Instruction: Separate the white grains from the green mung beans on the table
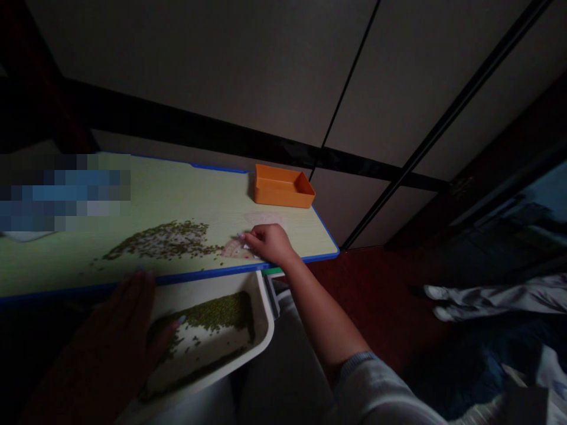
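My right hand rests at the front edge of a pale, blue-edged table, its fingers curled and pinched together. What they hold, if anything, is hidden. Under and beside these fingers lies a faint pinkish fan-shaped print or sheet. Just left of it spreads a pile of small green-brown grains. My left hand is in deep shadow over the left side of a white tray, with fingers stretched and thumb apart. Inside the tray, green grains gather along the far side.
An orange open box stands near the table's back right corner. Behind the table are wardrobe-like panels. At the far left is a pixelated patch. Another person's legs show on the right, above a dark red floor.
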Available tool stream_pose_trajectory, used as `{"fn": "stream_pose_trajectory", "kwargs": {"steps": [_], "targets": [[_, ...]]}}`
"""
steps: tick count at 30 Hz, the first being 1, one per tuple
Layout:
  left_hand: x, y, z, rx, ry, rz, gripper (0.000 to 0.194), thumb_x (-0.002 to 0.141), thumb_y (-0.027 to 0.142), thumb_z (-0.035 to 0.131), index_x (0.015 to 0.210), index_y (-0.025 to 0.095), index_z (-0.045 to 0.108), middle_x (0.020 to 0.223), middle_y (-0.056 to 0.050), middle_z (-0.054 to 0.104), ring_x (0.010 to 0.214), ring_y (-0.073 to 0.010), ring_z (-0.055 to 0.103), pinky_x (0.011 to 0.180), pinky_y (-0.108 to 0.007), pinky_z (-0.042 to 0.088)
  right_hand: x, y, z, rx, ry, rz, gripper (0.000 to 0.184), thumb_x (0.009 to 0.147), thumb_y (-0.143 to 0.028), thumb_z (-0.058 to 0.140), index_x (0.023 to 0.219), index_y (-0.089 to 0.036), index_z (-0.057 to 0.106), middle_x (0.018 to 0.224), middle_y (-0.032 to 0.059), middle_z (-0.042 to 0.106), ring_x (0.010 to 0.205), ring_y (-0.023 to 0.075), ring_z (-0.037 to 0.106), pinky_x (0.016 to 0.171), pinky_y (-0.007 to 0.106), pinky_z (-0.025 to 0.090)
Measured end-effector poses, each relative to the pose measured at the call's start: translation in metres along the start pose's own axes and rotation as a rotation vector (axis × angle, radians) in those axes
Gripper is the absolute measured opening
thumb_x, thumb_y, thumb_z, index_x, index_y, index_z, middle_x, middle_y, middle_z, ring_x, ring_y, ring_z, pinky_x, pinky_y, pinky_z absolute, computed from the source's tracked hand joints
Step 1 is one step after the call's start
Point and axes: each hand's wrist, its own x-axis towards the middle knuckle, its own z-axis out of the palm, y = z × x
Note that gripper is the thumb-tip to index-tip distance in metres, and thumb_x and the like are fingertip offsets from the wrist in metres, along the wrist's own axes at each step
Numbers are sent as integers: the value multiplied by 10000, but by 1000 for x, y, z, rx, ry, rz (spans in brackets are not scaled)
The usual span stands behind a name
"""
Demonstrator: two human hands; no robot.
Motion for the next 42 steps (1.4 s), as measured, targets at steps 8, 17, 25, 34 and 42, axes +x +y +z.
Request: {"fn": "stream_pose_trajectory", "kwargs": {"steps": [8,17,25,34,42], "targets": [[2,0,-4,52,-25,54,839,857,544,308,1490,31,112,1573,-250,215,1459,-375,233,1130,-560,313,-2,-2,1,64,-31,-29,430,905,-474,560,613,-162,612,529,-39,489,548,87,392,552,244,211],[2,6,-10,25,-38,31,818,868,537,290,1503,72,70,1567,-246,234,1446,-370,268,1109,-581,339,-1,-5,3,-24,36,40,398,905,-456,567,642,-167,647,556,-19,543,560,100,414,559,249,214],[3,4,-9,42,-1,67,818,875,535,294,1499,57,68,1557,-268,248,1451,-371,256,1117,-563,336,-2,1,5,-3,48,78,407,905,-469,559,653,-166,656,554,-13,559,555,101,435,550,244,218],[4,9,-14,3,0,42,795,877,514,292,1499,61,93,1568,-246,224,1446,-366,265,1117,-572,339,-1,-2,4,-135,100,170,420,915,-496,545,679,-177,682,622,31,642,582,127,488,554,269,215],[3,4,-8,31,-4,60,825,872,546,287,1496,48,78,1563,-262,226,1450,-375,254,1113,-567,338,6,-7,5,-260,95,146,431,940,-498,500,738,-184,715,695,74,693,614,160,526,574,291,222]]}}
